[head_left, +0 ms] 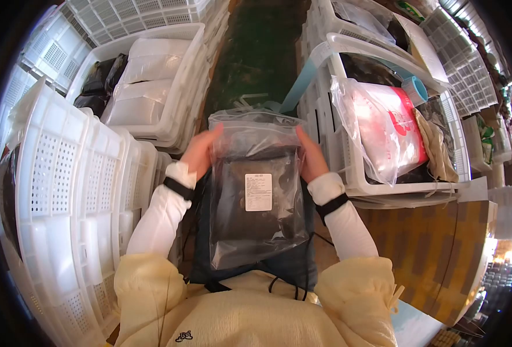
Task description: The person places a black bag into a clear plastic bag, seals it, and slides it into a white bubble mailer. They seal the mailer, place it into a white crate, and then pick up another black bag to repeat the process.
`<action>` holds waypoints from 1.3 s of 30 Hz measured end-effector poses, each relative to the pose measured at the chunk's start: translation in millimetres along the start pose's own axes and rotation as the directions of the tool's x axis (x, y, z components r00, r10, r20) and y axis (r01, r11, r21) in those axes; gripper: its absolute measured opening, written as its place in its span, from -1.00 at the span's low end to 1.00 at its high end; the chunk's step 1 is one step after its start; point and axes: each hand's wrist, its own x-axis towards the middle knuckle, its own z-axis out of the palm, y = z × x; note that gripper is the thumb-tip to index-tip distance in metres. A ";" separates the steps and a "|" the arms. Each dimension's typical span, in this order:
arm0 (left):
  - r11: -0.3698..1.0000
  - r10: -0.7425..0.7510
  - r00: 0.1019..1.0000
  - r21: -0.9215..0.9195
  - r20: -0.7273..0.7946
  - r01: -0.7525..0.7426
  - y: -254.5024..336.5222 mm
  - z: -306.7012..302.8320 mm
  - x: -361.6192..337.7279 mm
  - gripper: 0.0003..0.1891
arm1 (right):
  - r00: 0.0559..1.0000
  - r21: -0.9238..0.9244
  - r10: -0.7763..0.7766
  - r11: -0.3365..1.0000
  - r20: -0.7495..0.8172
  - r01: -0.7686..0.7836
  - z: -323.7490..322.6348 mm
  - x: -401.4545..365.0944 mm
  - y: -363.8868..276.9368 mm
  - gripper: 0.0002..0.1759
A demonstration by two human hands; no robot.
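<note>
We had left hand (201, 153) and right hand (312, 156) apart, each clamped on an upper side edge of the clear bag (227, 251), grip partly hidden. Bag was above our lap (285, 270), label (259, 192) facing us. White crates (56, 179) flanked us; green floor (259, 52) ahead.

Left hand (202, 151) and right hand (312, 156) grip opposite sides of a clear rectangular plastic bag (258, 227), dark-filled, with a white printed label (259, 192) on its front. White perforated plastic crates (56, 168) stand left; at right, a white plastic crate (403, 188) holds a red-and-white plastic package (386, 130).
</note>
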 end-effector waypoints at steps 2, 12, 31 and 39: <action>0.982 -0.017 1.000 0.188 -0.002 0.017 -6.9 10.8 -27.3 -0.60 | 0.999 -0.087 0.022 0.996 0.047 -0.018 -4.3 -17.9 2.6 -0.59; 0.967 0.138 0.989 0.221 -0.044 -0.125 -22.5 28.2 -24.2 -0.81 | 0.974 -0.217 -0.195 0.962 -0.114 0.168 4.2 -18.6 21.7 -0.69; 0.877 0.093 0.993 0.467 0.075 -0.117 -29.1 25.8 -58.4 -0.49 | 0.990 -0.009 -0.078 0.997 -0.120 0.077 5.1 -35.2 12.4 -0.69; 0.904 0.165 0.985 0.390 0.054 -0.173 -37.8 27.0 -65.5 -0.51 | 0.931 -0.089 -0.121 0.991 -0.344 0.097 9.7 -42.7 30.0 -0.73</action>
